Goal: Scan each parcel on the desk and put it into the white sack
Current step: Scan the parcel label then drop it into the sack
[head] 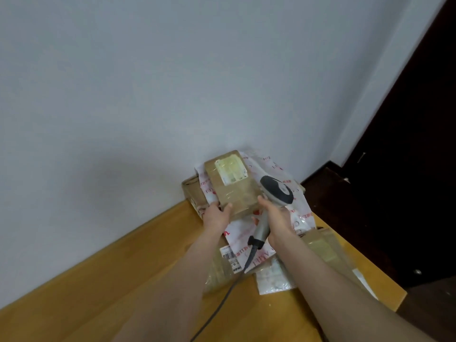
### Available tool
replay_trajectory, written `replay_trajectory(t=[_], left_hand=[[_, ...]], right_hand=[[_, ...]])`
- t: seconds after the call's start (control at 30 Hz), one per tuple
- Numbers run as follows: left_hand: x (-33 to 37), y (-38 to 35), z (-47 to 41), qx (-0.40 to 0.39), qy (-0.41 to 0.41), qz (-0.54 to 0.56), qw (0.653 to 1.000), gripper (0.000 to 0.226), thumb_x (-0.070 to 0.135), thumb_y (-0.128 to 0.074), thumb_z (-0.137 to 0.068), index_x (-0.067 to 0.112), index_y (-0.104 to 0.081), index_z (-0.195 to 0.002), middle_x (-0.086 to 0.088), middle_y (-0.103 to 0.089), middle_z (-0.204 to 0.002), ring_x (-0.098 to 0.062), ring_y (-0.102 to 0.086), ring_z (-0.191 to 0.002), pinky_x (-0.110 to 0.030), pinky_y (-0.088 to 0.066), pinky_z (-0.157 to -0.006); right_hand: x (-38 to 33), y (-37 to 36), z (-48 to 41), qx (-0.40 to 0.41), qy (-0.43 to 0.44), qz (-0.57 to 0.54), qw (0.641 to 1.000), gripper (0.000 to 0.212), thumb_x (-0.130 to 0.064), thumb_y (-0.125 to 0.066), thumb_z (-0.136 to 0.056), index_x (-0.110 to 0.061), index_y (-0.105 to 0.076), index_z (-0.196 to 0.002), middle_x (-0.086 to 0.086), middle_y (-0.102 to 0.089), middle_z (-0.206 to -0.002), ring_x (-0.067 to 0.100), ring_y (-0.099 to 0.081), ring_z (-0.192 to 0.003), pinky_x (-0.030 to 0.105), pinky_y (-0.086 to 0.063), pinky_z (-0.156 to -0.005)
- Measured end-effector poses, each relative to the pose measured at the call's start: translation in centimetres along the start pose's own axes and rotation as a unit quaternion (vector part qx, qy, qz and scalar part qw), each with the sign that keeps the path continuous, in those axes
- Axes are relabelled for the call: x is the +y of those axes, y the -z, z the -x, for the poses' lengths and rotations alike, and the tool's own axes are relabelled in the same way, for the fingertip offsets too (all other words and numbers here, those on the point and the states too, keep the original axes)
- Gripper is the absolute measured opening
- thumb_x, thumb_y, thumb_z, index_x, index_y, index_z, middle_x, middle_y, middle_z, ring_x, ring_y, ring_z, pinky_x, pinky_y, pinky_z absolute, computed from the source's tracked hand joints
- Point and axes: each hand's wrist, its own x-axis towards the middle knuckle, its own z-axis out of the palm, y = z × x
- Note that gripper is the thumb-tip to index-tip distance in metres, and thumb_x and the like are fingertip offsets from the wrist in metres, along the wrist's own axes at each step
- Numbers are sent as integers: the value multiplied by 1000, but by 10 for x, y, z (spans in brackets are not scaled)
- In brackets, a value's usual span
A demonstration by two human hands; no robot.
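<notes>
Gripping the near corner of a brown, tape-wrapped cardboard box, the left hand has its thumb on top and its fingers clamped beneath. The box is tilted just above a pile of parcels against the white wall, its white shipping label facing up. The right hand has its fingers wrapped round the handle of a grey handheld barcode scanner, whose dark head sits just beside the box's right edge. A grey cable trails from it over the wooden tabletop. Under the box lie white plastic mailers with red print and another brown carton.
</notes>
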Motion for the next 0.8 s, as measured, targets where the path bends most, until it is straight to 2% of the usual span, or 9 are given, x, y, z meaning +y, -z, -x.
replay_trajectory(t=[0.1,0.17,0.23,0.27,0.33,0.47,0.63,0.7,0.8], left_hand=[[-1,-1,-4,-17,54,104,993,37,29,-46,-100,7,-52,-128,-7,-61,-114,-26,-59,-105,-32,-49,-87],[-4,4,-3,-16,90,170,981,38,29,-48,-99,9,-48,-131,-6,-59,-120,-26,-59,-108,-34,-50,-91],[-8,15,0,-12,119,214,969,38,27,-52,-98,10,-45,-132,-8,-58,-124,-25,-61,-107,-38,-52,-93],[-10,23,2,-8,129,229,965,37,23,-54,-97,9,-45,-129,-10,-59,-122,-26,-63,-104,-39,-54,-90],[-10,40,9,7,140,252,957,38,14,-59,-94,5,-46,-128,-15,-61,-116,-29,-66,-96,-38,-57,-79],[-17,79,32,30,131,281,950,47,9,-63,-90,1,-45,-132,-15,-62,-111,-25,-66,-86,-29,-57,-58],[-30,134,76,4,106,274,956,57,0,-62,-88,3,-40,-140,-16,-63,-118,-28,-65,-97,-36,-58,-76],[-37,156,94,-4,98,272,957,58,-5,-62,-86,8,-43,-139,-13,-64,-117,-28,-66,-96,-38,-58,-78],[-51,189,122,-14,90,264,960,59,-10,-60,-82,13,-48,-136,-14,-64,-117,-29,-66,-98,-40,-57,-80]], right_hand=[[-9,-2,-10,-39,-16,14,999,20,-18,-73,-84,-10,-62,-99,11,-68,-100,25,-66,-90,36,-56,-80],[-9,1,-14,-44,-33,24,998,17,-19,-72,-86,-10,-60,-94,10,-66,-96,22,-64,-84,31,-54,-70],[-5,4,-15,-37,-40,43,998,19,-22,-72,-85,-9,-60,-93,9,-64,-91,22,-61,-80,34,-54,-73],[-4,4,-13,-38,-45,50,997,21,-23,-73,-85,-8,-61,-93,9,-64,-89,22,-60,-78,36,-54,-76],[-2,4,-9,-48,-57,53,996,26,-26,-75,-82,-6,-64,-95,10,-65,-84,23,-60,-73,36,-53,-70],[-4,-3,9,-107,-100,8,989,16,-22,-70,-87,-7,-66,-86,12,-64,-77,23,-57,-63,33,-48,-60],[-14,-25,36,-154,-128,-21,980,20,-25,-70,-88,-7,-62,-90,13,-66,-81,23,-60,-65,34,-50,-63],[-18,-38,52,-183,-152,-33,971,24,-29,-70,-88,-8,-60,-93,12,-66,-81,23,-61,-66,32,-51,-64],[-12,-59,79,-232,-175,-51,955,32,-33,-71,-86,-7,-62,-104,12,-69,-102,27,-69,-80,32,-56,-68]])
